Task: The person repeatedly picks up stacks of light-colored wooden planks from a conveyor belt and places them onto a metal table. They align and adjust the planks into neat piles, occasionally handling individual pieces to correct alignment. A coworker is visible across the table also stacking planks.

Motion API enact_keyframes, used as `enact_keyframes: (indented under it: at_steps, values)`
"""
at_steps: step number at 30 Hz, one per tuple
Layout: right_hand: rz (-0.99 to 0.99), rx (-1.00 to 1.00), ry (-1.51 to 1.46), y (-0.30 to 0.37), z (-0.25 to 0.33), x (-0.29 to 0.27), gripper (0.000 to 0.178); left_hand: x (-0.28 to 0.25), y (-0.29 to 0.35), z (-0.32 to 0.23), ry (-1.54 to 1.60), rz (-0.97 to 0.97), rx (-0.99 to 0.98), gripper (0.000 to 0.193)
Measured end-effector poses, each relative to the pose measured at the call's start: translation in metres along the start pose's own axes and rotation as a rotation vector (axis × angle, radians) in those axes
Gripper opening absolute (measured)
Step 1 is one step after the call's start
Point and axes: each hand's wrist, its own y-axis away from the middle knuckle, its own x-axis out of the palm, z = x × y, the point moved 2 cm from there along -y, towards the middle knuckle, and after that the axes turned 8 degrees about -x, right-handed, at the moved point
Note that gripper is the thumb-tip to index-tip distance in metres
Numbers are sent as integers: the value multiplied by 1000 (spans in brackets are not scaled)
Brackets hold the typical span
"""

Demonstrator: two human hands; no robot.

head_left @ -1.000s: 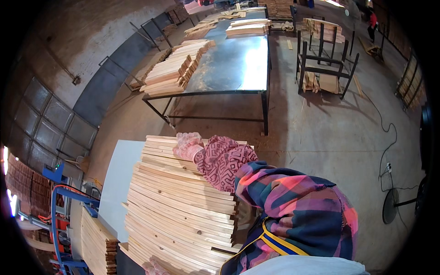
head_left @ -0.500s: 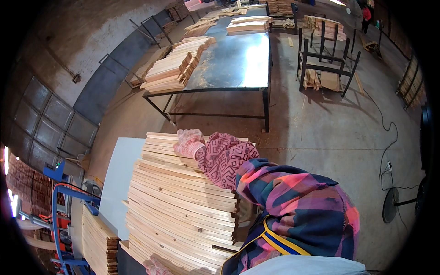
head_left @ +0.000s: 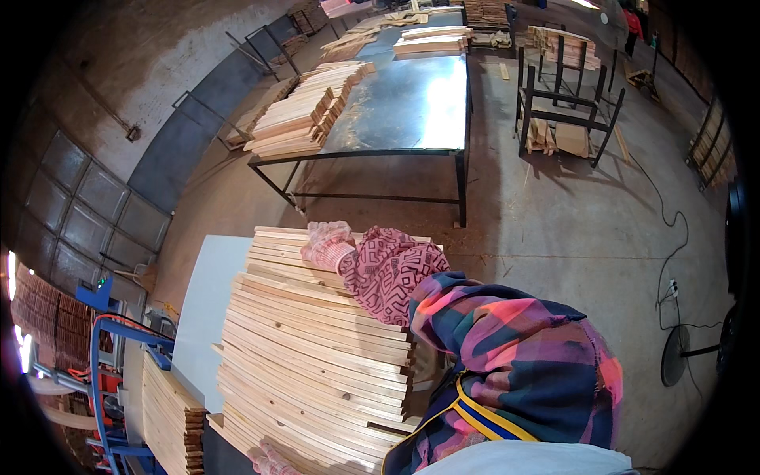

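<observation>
A broad row of pale wooden slats (head_left: 309, 348) lies side by side in front of me, some with dark knots and uneven ends. My right hand (head_left: 327, 245), in a pink knitted glove, is at the far edge of the row. Its fingers look bent over the outermost slats, closed on them. A pink patterned cover wraps that forearm, below a plaid sleeve. At the lower edge of the picture, my left hand (head_left: 273, 459) touches the near end of the row in a similar glove. Most of it is cut off, so its fingers cannot be made out.
A light grey panel (head_left: 207, 305) adjoins the slats on the left, near another wood stack (head_left: 162, 419) and a blue machine frame (head_left: 96, 372). Ahead stands a metal-topped table (head_left: 396, 103) bearing wood piles. A black metal rack (head_left: 564, 101) and a cable (head_left: 671, 245) are at right.
</observation>
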Motion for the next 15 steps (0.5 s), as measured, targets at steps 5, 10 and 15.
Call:
enact_keyframes:
  at_steps: [5,10,15]
  values:
    - [3,12,-17,2,2,-3,44,0,-1,3,-6,-1,-4,51]
    - [49,2,-9,1,1,-2,47,1,-4,8,-14,0,-3,50]
    - [-11,-3,22,3,1,-2,50,-10,5,7,-33,0,13,49]
